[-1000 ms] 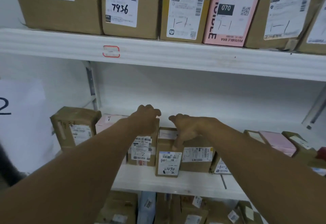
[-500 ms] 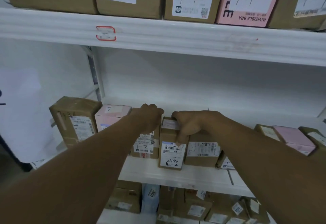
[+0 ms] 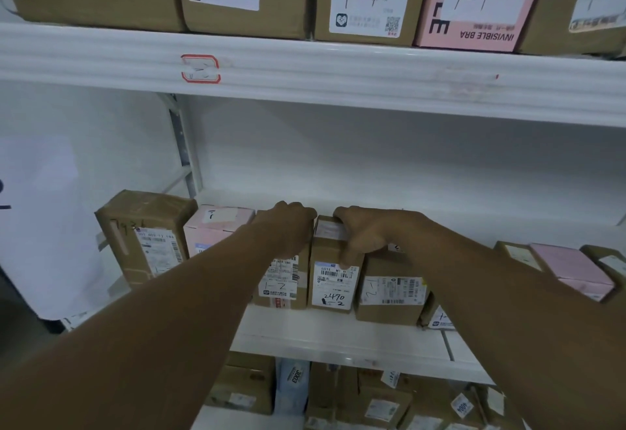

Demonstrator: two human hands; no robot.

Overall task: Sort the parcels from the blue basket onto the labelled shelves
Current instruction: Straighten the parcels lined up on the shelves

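Observation:
Small parcels stand in a row on the middle white shelf (image 3: 338, 334). My left hand (image 3: 288, 229) lies curled over the top of a brown parcel marked "1-2" (image 3: 279, 285). Right beside it, my right hand (image 3: 367, 233) grips the narrow brown parcel marked "2490 -2" (image 3: 333, 285), with fingers over its top and the thumb on its front label. The heel of that hand rests over the neighbouring brown parcel (image 3: 389, 297). The blue basket is out of view.
Left in the row stand a taller brown box (image 3: 145, 236) and a pink box (image 3: 216, 226); more pink and brown boxes (image 3: 572, 267) sit at the right. The upper shelf edge (image 3: 372, 77) carries a red-bordered label (image 3: 200, 68) under large cartons. Packed boxes (image 3: 372, 402) fill the shelf below.
Both hands came down and closed onto the tops of the two middle parcels. The right thumb now lies on the "2490" parcel's front, and the view has shifted so the upper shelf sits higher.

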